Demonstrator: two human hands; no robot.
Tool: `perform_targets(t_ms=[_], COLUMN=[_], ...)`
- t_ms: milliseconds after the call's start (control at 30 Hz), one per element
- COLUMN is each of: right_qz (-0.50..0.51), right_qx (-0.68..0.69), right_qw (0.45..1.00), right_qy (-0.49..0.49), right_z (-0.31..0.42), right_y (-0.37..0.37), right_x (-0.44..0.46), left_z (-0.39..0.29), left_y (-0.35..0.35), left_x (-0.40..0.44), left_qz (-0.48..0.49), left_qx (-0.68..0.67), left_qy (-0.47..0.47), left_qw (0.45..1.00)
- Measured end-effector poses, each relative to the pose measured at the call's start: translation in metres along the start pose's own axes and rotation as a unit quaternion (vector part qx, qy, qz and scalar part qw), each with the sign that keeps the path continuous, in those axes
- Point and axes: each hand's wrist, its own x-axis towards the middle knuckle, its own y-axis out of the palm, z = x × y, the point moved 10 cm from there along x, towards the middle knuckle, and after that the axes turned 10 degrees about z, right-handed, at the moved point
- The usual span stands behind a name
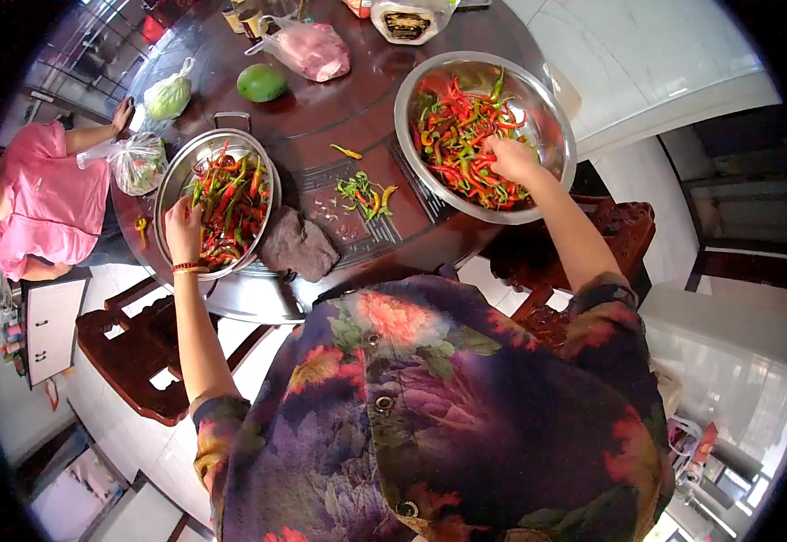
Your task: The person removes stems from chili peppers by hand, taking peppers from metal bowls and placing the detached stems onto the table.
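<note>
Here, the left bowl [271,172] and the right bowl [552,126] hold peppers [231,208].
They look light, smooth, rather bendable; probably best held near the stem. The left hand [182,230] curls its fingers at them, the right hand [511,160] bends its own downward; whether either pinches one, I cannot tell. Two bowls, two hands; peppers too many to count.

Okay, counted from where I'm standing: one green mango [262,83] on the counter [308,124], three plastic bags [169,96] (two left of the mango, one just right), two steel bowls [549,117], both lower than the mango, one dark cloth [301,246] below it. Chillies [455,116]? Too many, lol. Two people [412,388].
</note>
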Motion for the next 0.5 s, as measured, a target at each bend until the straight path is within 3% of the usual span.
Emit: perform_targets(t_ms=[67,100,233,300,333,367,467,500], right_qz=[0.022,-0.016,-0.094,-0.103,-0.107,-0.059,-0.010,0.005], right_qx=[0.011,0.010,0.234,0.363,0.425,0.400,0.577,0.581], right_qw=[1.000,1.000,0.967,0.926,0.899,0.914,0.814,0.809], right_qy=[-0.006,-0.023,-0.041,-0.015,-0.001,0.012,-0.064,-0.094], right_z=[-0.009,-0.020,-0.049,-0.050,-0.052,-0.050,-0.011,0.008], right_y=[-0.001,-0.004,-0.044,-0.057,-0.058,-0.052,-0.036,-0.033], right_x=[-0.008,-0.007,-0.031,-0.042,-0.046,-0.040,-0.041,-0.040], left_z=[-0.019,-0.026,-0.065,-0.092,-0.113,-0.130,-0.187,-0.207], left_y=[-0.004,-0.004,0.009,0.026,0.030,0.036,0.053,0.064], left_x=[-0.005,-0.007,-0.012,-0.010,-0.010,-0.009,-0.019,-0.025], left_qz=[-0.002,0.002,0.066,0.107,0.127,0.148,0.239,0.276], left_qx=[-0.052,-0.089,-0.225,-0.330,-0.320,-0.338,-0.410,-0.457], left_qy=[0.000,0.004,0.003,0.013,0.040,0.055,0.047,0.053], left_qw=[0.999,0.996,0.972,0.938,0.938,0.928,0.879,0.844])
